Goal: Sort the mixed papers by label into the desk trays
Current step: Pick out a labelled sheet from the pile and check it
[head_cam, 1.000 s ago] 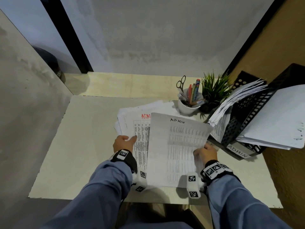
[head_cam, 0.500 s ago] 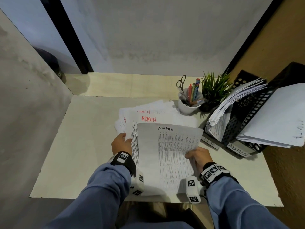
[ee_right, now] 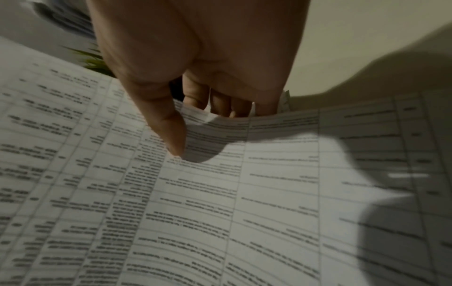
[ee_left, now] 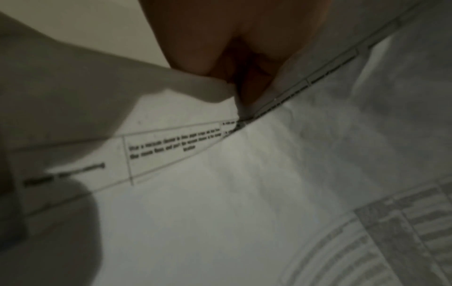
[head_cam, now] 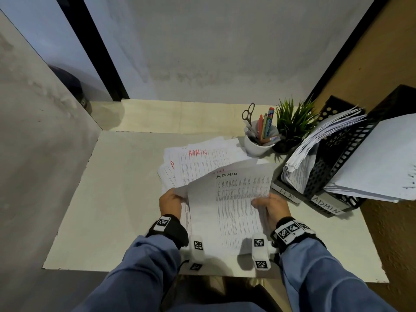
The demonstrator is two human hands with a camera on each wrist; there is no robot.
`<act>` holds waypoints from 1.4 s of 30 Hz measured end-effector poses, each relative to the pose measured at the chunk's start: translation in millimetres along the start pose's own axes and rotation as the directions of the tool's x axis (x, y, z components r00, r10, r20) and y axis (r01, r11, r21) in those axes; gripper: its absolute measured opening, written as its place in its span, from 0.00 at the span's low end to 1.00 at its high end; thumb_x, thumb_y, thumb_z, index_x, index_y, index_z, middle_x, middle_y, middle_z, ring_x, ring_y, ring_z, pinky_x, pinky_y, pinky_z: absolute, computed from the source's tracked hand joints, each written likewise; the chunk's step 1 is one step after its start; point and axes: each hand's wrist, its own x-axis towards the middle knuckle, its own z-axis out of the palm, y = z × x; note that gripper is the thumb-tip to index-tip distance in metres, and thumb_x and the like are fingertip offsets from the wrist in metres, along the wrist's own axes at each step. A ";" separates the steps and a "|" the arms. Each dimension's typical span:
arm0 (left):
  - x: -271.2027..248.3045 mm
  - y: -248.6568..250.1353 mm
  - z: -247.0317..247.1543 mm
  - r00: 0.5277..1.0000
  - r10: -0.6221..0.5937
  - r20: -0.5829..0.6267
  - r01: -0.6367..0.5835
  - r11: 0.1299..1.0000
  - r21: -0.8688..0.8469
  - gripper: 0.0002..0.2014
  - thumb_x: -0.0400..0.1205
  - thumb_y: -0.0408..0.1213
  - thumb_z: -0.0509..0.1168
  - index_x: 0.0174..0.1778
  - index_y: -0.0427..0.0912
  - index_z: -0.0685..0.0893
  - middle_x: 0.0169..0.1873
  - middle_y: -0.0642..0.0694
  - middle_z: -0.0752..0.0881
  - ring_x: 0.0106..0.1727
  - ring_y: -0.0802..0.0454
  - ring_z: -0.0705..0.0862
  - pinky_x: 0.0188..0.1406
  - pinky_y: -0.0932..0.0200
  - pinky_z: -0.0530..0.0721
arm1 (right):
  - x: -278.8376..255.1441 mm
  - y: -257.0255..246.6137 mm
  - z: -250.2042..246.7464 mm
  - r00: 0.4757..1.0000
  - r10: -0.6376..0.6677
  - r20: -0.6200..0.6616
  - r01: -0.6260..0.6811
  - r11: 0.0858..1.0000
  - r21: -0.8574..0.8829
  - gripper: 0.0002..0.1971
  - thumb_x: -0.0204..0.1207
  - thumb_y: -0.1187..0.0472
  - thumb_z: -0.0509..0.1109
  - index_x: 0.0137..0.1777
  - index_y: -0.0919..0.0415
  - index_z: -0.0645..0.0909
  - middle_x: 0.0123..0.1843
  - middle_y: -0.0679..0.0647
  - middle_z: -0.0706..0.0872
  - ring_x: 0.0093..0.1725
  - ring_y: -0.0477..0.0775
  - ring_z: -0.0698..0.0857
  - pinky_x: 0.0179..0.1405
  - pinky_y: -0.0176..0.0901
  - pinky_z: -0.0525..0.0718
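Observation:
A printed sheet marked ADMIN in black [head_cam: 229, 199] is held above the desk between both hands. My right hand [head_cam: 269, 204] pinches its right edge, thumb [ee_right: 168, 133] on top and fingers underneath. My left hand [head_cam: 172, 199] grips the left edge of a sheet [ee_left: 220, 174] lying just under it, fingers curled round the paper. Behind lies the mixed pile [head_cam: 202, 158], its top sheet marked ADMIN in red. At the right stand black mesh trays: one labelled HR [head_cam: 287, 192] and one labelled ADMIN [head_cam: 326, 207], both stuffed with papers.
A white cup [head_cam: 258, 145] with scissors and pens stands behind the pile, next to a small green plant [head_cam: 292, 122]. Grey walls close in at the left and back. The desk's front edge [head_cam: 135, 270] is near my wrists.
The black ADMIN sheet has come down and toward me, bending. My left hand went from resting on the pile to gripping a paper edge; my right thumb slid onto the sheet.

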 end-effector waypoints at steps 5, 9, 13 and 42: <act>-7.3 8.7 7.9 0.977 -0.081 0.199 0.101 0.991 -0.089 0.16 0.74 0.17 0.53 0.23 0.38 0.72 0.21 0.48 0.81 0.24 0.52 0.75 0.25 0.64 0.71 | 11.3 0.2 6.1 0.997 -0.028 -0.075 0.023 0.997 -0.069 0.15 0.63 0.83 0.70 0.43 0.66 0.80 0.42 0.64 0.87 0.48 0.65 0.86 0.44 0.51 0.84; 1.6 5.1 7.6 0.959 -0.099 0.265 0.104 0.995 -0.004 0.29 0.75 0.16 0.50 0.12 0.48 0.72 0.16 0.54 0.72 0.28 0.51 0.68 0.26 0.62 0.60 | 9.3 -2.2 6.2 1.000 -0.019 0.009 0.020 0.999 -0.049 0.25 0.64 0.85 0.67 0.59 0.64 0.80 0.52 0.63 0.89 0.52 0.64 0.88 0.55 0.57 0.86; 1.0 10.4 7.7 0.948 -0.073 0.309 0.059 0.997 0.055 0.30 0.73 0.13 0.49 0.10 0.47 0.71 0.15 0.53 0.69 0.27 0.52 0.64 0.25 0.63 0.59 | 8.8 -1.1 10.5 0.999 -0.041 0.018 0.041 0.999 -0.011 0.16 0.63 0.87 0.64 0.42 0.70 0.83 0.42 0.63 0.87 0.47 0.65 0.86 0.46 0.50 0.85; 1.2 24.3 -3.2 0.997 0.072 0.030 -0.068 0.992 -0.107 0.15 0.71 0.29 0.56 0.29 0.44 0.88 0.39 0.39 0.89 0.44 0.30 0.85 0.41 0.39 0.85 | -0.6 -14.8 11.2 0.997 -0.070 0.044 0.082 0.889 -0.450 0.12 0.69 0.78 0.70 0.39 0.59 0.80 0.34 0.51 0.81 0.34 0.47 0.79 0.32 0.32 0.78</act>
